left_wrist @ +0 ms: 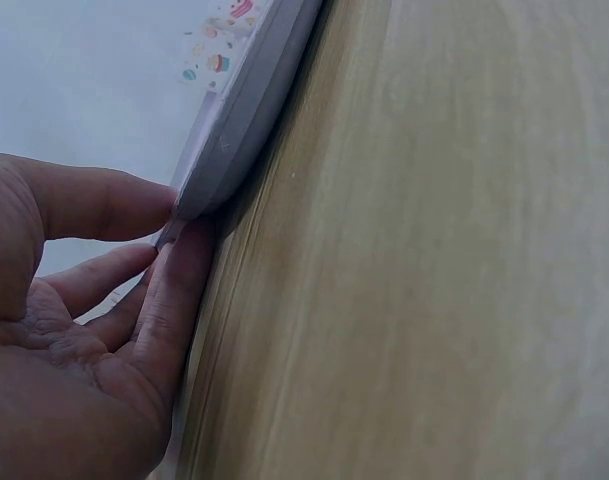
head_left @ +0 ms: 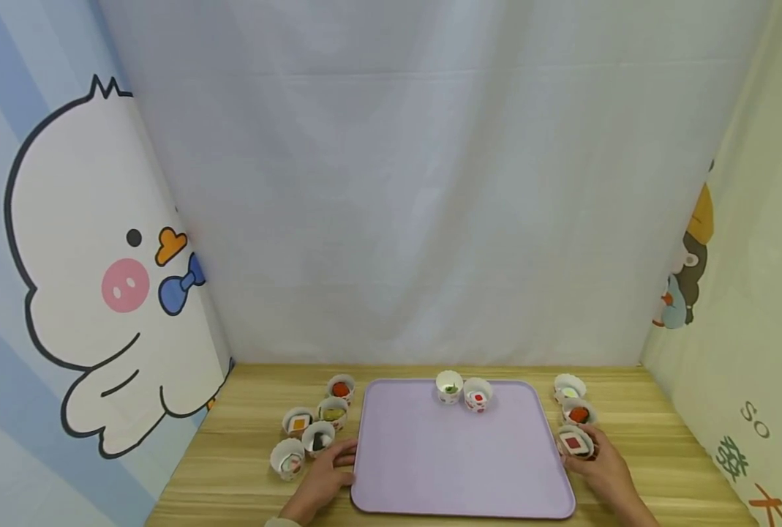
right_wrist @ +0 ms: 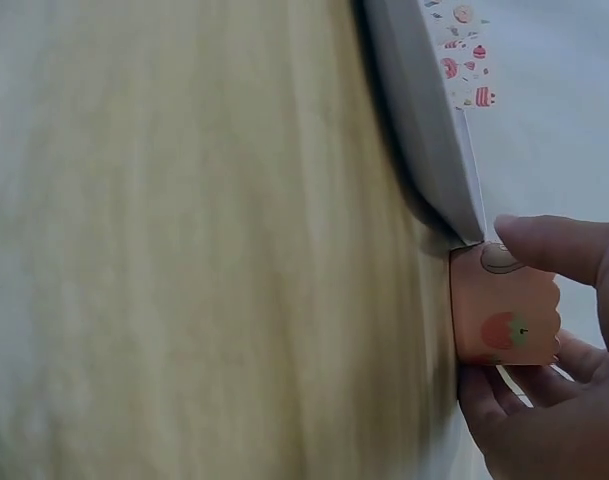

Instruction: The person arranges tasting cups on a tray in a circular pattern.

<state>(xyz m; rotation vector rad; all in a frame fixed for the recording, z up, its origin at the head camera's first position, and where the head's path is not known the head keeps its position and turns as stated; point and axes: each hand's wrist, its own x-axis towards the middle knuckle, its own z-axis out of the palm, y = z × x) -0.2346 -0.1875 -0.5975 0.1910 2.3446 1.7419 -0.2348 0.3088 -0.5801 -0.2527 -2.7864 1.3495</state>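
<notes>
My left hand (head_left: pixel 325 476) is at the left edge of a lilac tray (head_left: pixel 456 468). In the left wrist view the thumb and a finger pinch the tray rim (left_wrist: pixel 229 125), thumb above and finger below. At the tray's right side, my right hand (head_left: pixel 604 465) holds a small paper cup (right_wrist: pixel 484 320) with a strawberry print, thumb on one side and fingers on the other. A white piece with a red square (head_left: pixel 573 443) lies in that cup. It stands on the table, against or very near the tray edge.
Two paper cups, one with something green (head_left: pixel 452 389) and one with something red (head_left: pixel 478 398), stand at the tray's back. Two more, one with an orange-red filling (head_left: pixel 579 415), stand behind my right hand. Several filled cups cluster left of the tray on the wooden table (head_left: pixel 232 468).
</notes>
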